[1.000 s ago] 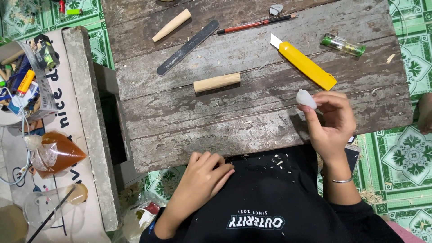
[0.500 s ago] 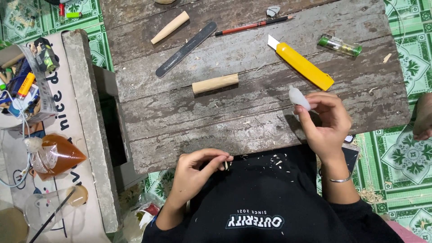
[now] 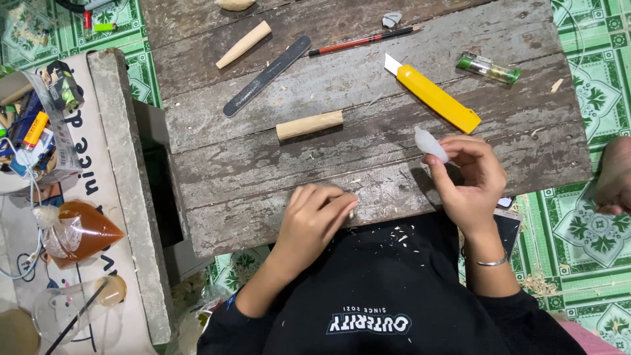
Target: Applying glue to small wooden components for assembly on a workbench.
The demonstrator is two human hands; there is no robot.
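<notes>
My right hand [image 3: 470, 181] pinches a small whitish, translucent lump [image 3: 430, 144] between thumb and fingers, just above the near right part of the weathered wooden table [image 3: 263, 171]. My left hand [image 3: 315, 220] rests at the table's near edge, fingers curled around a tiny pale wood piece [image 3: 353, 213] at their tips. A short pale wooden dowel [image 3: 309, 125] lies at mid table. A yellow utility knife [image 3: 434, 97] with its blade out lies just beyond my right hand.
At the back lie a tapered wooden peg [image 3: 243, 45], a black nail file [image 3: 266, 75], a red pencil [image 3: 365, 41] and a green lighter [image 3: 488, 67]. Left stands a concrete block [image 3: 125, 184], a bag of orange liquid [image 3: 82, 233] and a box of clutter [image 3: 33, 131]. Wood shavings dot my black shirt [image 3: 394, 289].
My left hand rose from my lap, pinched a small wood piece and moved up to the table's edge. My right hand stayed almost still with the whitish lump.
</notes>
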